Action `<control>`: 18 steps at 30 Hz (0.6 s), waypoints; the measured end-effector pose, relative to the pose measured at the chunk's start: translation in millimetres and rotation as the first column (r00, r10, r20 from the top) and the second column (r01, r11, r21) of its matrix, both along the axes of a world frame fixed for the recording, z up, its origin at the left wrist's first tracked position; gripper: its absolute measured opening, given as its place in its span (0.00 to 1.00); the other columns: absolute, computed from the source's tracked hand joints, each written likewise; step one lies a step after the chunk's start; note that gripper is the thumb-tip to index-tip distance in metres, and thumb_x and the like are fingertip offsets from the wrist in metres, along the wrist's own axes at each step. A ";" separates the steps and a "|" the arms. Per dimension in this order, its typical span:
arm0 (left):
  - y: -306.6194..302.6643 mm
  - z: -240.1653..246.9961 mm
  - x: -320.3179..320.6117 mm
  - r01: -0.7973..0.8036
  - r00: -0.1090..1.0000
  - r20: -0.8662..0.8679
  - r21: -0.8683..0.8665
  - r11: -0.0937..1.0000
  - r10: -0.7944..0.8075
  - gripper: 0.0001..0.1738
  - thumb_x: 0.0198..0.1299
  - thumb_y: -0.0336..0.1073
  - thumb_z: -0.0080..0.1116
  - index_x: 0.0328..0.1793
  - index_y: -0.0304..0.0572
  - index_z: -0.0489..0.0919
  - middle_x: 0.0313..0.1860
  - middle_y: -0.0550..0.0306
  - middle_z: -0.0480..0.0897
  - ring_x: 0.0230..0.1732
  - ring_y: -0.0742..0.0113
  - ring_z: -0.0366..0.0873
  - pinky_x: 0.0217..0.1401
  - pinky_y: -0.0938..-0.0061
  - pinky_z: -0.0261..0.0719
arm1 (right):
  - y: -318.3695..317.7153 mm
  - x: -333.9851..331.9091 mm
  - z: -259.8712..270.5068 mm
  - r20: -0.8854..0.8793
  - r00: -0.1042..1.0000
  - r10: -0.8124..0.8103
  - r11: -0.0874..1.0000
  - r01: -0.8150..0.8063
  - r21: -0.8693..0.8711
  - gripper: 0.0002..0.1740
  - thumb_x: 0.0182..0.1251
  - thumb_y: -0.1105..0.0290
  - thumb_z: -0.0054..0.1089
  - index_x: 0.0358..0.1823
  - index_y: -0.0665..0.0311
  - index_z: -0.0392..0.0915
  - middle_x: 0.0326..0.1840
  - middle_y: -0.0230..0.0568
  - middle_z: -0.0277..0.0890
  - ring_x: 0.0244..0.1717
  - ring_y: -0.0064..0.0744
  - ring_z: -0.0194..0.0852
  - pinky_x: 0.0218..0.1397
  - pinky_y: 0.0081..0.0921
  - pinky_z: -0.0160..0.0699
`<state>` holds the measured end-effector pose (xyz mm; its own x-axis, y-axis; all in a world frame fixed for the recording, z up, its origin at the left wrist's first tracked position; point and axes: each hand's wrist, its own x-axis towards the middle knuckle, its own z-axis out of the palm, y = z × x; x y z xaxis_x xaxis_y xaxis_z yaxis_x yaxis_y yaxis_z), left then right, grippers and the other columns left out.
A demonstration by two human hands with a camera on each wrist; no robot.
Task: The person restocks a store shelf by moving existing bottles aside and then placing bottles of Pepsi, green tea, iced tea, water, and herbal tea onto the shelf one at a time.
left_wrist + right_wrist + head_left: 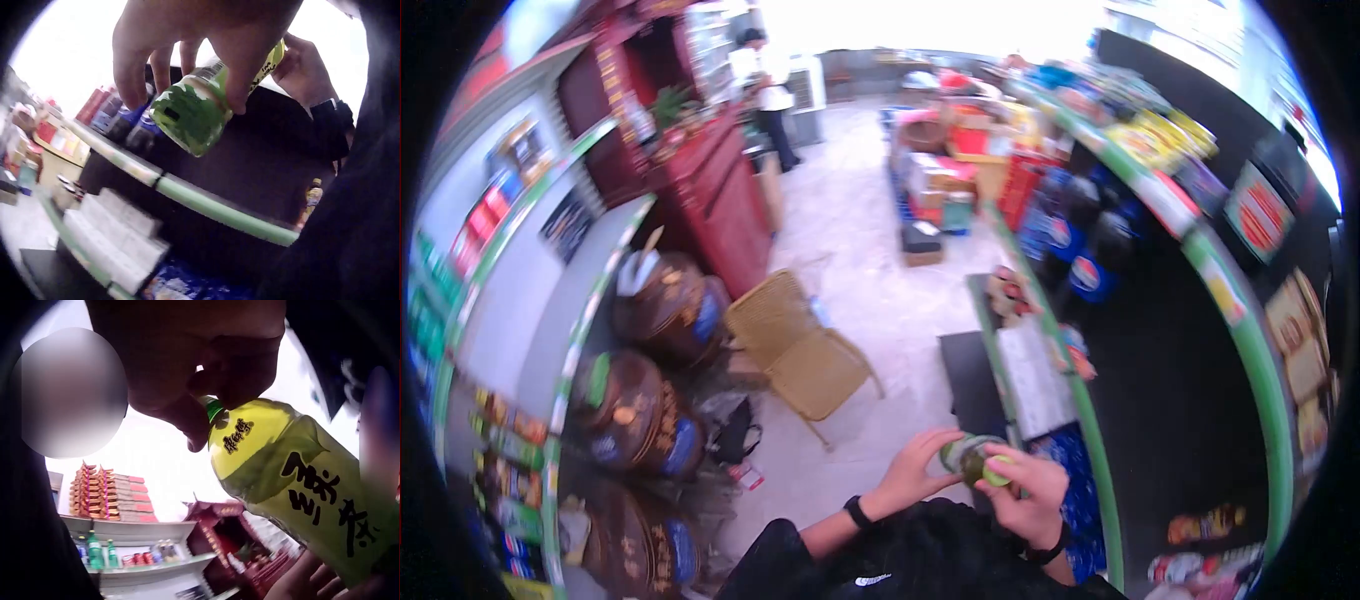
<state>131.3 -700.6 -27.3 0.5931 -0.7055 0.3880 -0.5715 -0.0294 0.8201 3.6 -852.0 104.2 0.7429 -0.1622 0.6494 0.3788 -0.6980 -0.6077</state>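
Green tea bottle (pixel 966 456) is held sideways at chest height (beside a shop shelf (pixel 1089 430)), its base gripped by the curled left hand (pixel 912 468) as a brace, its capped neck pinched by the right hand (pixel 1028 492).

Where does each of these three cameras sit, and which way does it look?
Head: on the person's head, looking forward and down a shop aisle; both forearms, the left hand and right hand show, holding a green bottle.
Left wrist: on the left wrist, looking along the palm at the bottle's base; that hand shows.
Right wrist: on the right wrist, facing the bottle's neck; that hand shows.
All three share the bottle.
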 end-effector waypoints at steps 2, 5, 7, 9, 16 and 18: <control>78.8 -7.0 9.3 -0.180 0.983 0.027 0.053 0.982 0.179 0.36 0.53 0.37 0.79 0.69 0.42 0.79 0.66 0.46 0.82 0.68 0.45 0.78 0.72 0.58 0.76 | 49.6 38.8 -14.0 -0.057 0.973 0.224 0.973 -0.219 0.076 0.19 0.49 0.79 0.82 0.44 0.62 0.88 0.49 0.54 0.90 0.16 0.18 0.72 0.24 0.16 0.72; 182.0 -14.2 0.6 -0.430 0.900 -0.020 0.133 0.893 0.436 0.33 0.52 0.37 0.80 0.66 0.42 0.80 0.61 0.47 0.85 0.64 0.46 0.82 0.68 0.60 0.80 | 119.3 90.8 -34.5 -0.079 0.871 0.485 0.873 -0.476 0.109 0.19 0.51 0.79 0.82 0.46 0.62 0.89 0.50 0.52 0.91 0.17 0.20 0.75 0.25 0.18 0.76; 233.5 -16.9 -14.2 -0.606 0.792 0.021 0.151 0.781 0.610 0.33 0.52 0.38 0.80 0.65 0.42 0.81 0.60 0.47 0.85 0.62 0.47 0.83 0.65 0.60 0.81 | 165.1 121.2 -46.9 -0.089 0.765 0.638 0.768 -0.624 0.144 0.19 0.54 0.73 0.82 0.49 0.59 0.90 0.51 0.41 0.91 0.18 0.22 0.77 0.24 0.20 0.77; 273.2 -20.3 -34.8 -0.738 0.664 0.025 0.178 0.651 0.747 0.33 0.51 0.38 0.81 0.65 0.41 0.82 0.59 0.47 0.86 0.61 0.47 0.84 0.64 0.61 0.82 | 206.8 147.0 -51.8 -0.129 0.624 0.770 0.637 -0.756 0.148 0.19 0.56 0.71 0.83 0.50 0.59 0.90 0.51 0.40 0.91 0.20 0.22 0.78 0.25 0.20 0.79; 331.0 -52.9 -90.0 -0.926 0.163 -0.155 0.316 0.205 0.974 0.33 0.50 0.42 0.82 0.62 0.38 0.83 0.56 0.46 0.88 0.57 0.47 0.86 0.61 0.61 0.84 | 331.3 221.5 -56.3 -0.432 0.064 0.899 0.194 -0.944 0.265 0.41 0.53 0.54 0.87 0.68 0.58 0.81 0.53 0.41 0.85 0.40 0.32 0.84 0.47 0.28 0.85; 343.6 -63.1 -91.4 -0.942 0.059 -0.196 0.312 0.119 0.979 0.32 0.51 0.42 0.82 0.60 0.37 0.84 0.55 0.45 0.88 0.57 0.47 0.87 0.60 0.61 0.84 | 366.5 246.3 -78.9 -0.425 -0.088 0.901 0.036 -0.961 0.275 0.44 0.52 0.51 0.86 0.70 0.58 0.79 0.54 0.43 0.84 0.44 0.35 0.85 0.51 0.30 0.84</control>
